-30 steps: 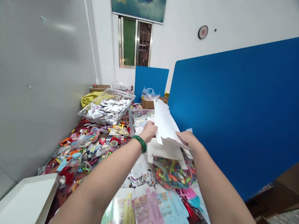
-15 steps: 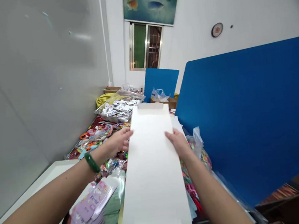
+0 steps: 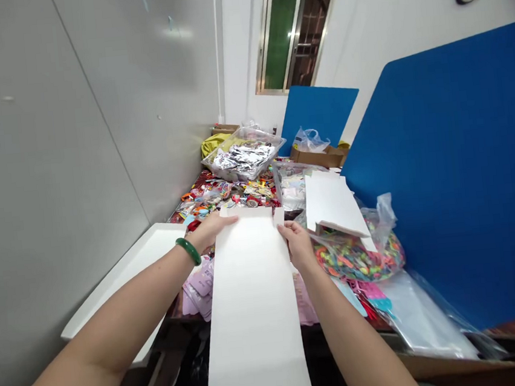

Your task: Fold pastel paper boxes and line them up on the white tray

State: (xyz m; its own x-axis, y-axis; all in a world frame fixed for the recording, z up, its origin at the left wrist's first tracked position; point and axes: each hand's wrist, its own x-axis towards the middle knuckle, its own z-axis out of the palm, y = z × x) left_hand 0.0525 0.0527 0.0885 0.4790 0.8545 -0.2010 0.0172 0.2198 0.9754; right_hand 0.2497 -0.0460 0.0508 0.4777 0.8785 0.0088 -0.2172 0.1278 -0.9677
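Observation:
A long white card sheet (image 3: 256,302) runs from the bottom edge of the view up to the table, with folded flaps at its far end. My left hand (image 3: 215,226), below a green bangle (image 3: 188,251), grips the far left corner, thumb on top. At the far right corner, my right hand (image 3: 294,238) pinches a small upright flap (image 3: 278,216). Beyond my right hand, another folded white card piece (image 3: 333,201) lies on a clear bag of colourful items (image 3: 359,259). Pink-purple printed cards (image 3: 199,289) show partly beside the sheet.
Clear tub of silvery packets (image 3: 245,158) stands at the back, near a cardboard box (image 3: 317,155). White tray (image 3: 154,251) is at left. Large blue panel (image 3: 456,174) stands at right. Small colourful items (image 3: 212,194) cover the far table; plastic sleeves (image 3: 426,316) lie at the right front.
The sheet has come closer and lower, and both hands now grip its far corners. The white piece and bag at right are more exposed. The camera view has shifted.

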